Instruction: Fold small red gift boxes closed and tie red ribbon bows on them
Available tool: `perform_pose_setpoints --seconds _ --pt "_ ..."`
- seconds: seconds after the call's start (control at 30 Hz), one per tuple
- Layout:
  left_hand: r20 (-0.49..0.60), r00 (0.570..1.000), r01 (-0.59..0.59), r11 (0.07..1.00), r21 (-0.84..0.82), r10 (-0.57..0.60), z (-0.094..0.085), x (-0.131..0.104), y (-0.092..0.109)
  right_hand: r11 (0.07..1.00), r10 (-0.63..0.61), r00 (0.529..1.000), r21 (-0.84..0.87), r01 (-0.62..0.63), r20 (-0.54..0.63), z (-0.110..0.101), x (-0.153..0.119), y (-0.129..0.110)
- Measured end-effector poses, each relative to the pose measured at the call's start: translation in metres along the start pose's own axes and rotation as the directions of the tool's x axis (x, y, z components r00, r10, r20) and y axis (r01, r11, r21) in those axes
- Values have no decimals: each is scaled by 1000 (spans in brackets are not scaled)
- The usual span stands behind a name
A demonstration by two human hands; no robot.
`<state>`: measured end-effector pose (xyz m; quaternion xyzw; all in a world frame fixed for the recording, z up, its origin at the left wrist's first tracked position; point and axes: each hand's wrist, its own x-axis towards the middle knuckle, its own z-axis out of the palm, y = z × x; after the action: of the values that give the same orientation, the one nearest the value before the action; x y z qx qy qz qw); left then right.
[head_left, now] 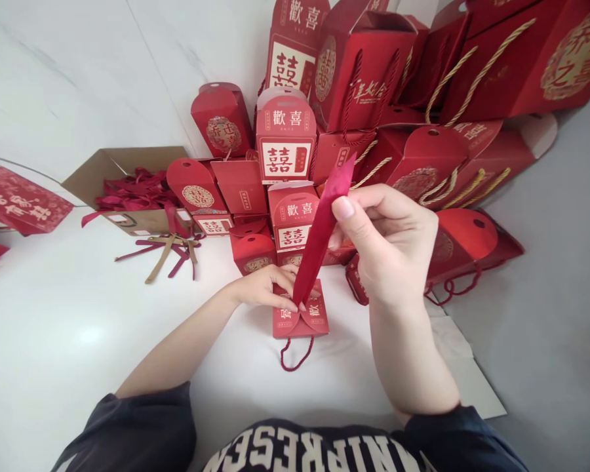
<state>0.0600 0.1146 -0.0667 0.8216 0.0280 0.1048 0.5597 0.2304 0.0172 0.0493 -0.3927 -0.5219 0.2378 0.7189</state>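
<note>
A dark red ribbon point(317, 246) rises at a slant from the top of a small red gift box point(313, 322). My right hand point(391, 242) pinches its upper part between thumb and fingers, with the pink tip sticking out above. The ribbon's lower end meets the box where the two curved top flaps come together. My left hand point(264, 286) grips the box top there, its fingers closed over the flaps beside the ribbon and partly hidden by it. A dark red cord handle point(297, 367) loops out from the box's near side onto the white table.
Behind the box stand several stacked red gift boxes point(286, 141). Larger red boxes with gold rope handles point(494, 72) fill the right. An open cardboard box point(91, 174) of red ribbons stands at left, with loose ribbons point(170, 252) before it. More red packaging point(24, 200) lies far left.
</note>
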Motion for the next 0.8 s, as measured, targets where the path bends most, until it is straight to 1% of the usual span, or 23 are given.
perform_pose_setpoints --seconds 0.1,0.17,0.37,0.5,0.63,0.73,0.8 --pt "27 1000 -8 997 79 6 2 1 9 1000 11 1000 -7 -11 25 2 -2 2" --pt "33 999 -22 995 94 19 4 1 11 1000 17 999 -15 -16 33 3 -4 3" --pt "-16 1000 -5 999 -35 5 9 3 4 999 -10 1000 -32 10 -7 3 -5 3" --pt "-95 995 16 996 -87 -25 13 5 0 998 -33 999 -59 31 -28 -1 -4 0" --pt "-184 981 47 996 -73 -59 22 6 -1 993 -63 996 -100 58 -56 -8 -6 -6" --pt "-305 949 65 996 -55 -79 36 6 1 986 -59 995 -163 45 -83 -13 -6 -9" --pt "-364 928 78 996 -37 -86 45 5 2 975 -22 995 -222 1 -94 -17 -4 -7"
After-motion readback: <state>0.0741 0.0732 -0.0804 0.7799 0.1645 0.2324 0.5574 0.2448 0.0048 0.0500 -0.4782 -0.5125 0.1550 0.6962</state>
